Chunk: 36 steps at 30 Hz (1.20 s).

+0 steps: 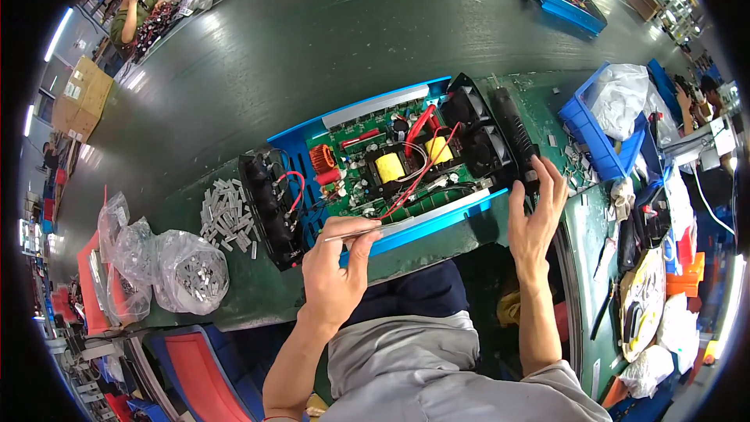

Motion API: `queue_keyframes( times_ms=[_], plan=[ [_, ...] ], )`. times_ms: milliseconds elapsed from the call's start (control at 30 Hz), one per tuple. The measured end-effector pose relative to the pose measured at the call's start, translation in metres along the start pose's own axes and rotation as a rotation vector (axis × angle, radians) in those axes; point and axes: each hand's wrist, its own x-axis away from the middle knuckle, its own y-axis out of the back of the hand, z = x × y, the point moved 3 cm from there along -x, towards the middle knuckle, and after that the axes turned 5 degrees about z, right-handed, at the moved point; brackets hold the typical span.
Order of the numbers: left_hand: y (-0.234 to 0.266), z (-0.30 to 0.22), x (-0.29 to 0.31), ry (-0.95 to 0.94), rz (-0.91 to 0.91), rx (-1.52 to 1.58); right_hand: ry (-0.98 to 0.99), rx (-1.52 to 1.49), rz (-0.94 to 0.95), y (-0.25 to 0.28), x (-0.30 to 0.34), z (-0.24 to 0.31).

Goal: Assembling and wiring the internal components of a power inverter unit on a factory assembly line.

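Note:
In front of me lies an open blue metal case [437,223] with black end panels and a green circuit board [340,202] inside. Yellow-wrapped transformers [388,167], a copper coil [321,158] and red wires crowd the board. Over the case's near edge, my left hand [336,270] pinches slim metal tweezers [355,233] that point to the right. My right hand [536,223] has its fingers apart beside the case's right end. Its fingertips are at the lower end of a black electric screwdriver [512,121]; whether they touch it I cannot tell.
Loose silver metal pieces [226,211] lie left of the case, near clear plastic bags [190,272]. A blue bin [582,113] with plastic bags stands at the right. Another blue case [564,8] sits on the far belt. A person [129,19] sits at the far left.

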Motion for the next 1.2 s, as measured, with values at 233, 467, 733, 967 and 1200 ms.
queue_keyframes(
  times_ms=[233, 467, 733, 967, 1200],
  plan=[
    [0.003, 0.004, -0.006, -0.081, -0.009, -0.127, -0.006, 0.062, 0.067, -0.006, -0.019, -0.04],
    [0.004, 0.004, -0.002, -0.093, 0.069, -0.247, -0.078, 0.099, 0.227, 0.017, 0.017, -0.035],
    [0.002, 0.003, -0.006, -0.098, 0.108, -0.303, -0.994, -0.837, 0.736, 0.047, 0.164, -0.016],
    [-0.005, 0.008, -0.007, -0.073, 0.131, -0.295, -0.581, -0.598, 0.954, 0.022, 0.197, 0.025],
    [-0.003, 0.009, -0.004, -0.071, 0.111, -0.31, -0.437, -0.662, 0.968, 0.013, 0.205, 0.02]
  ],
)
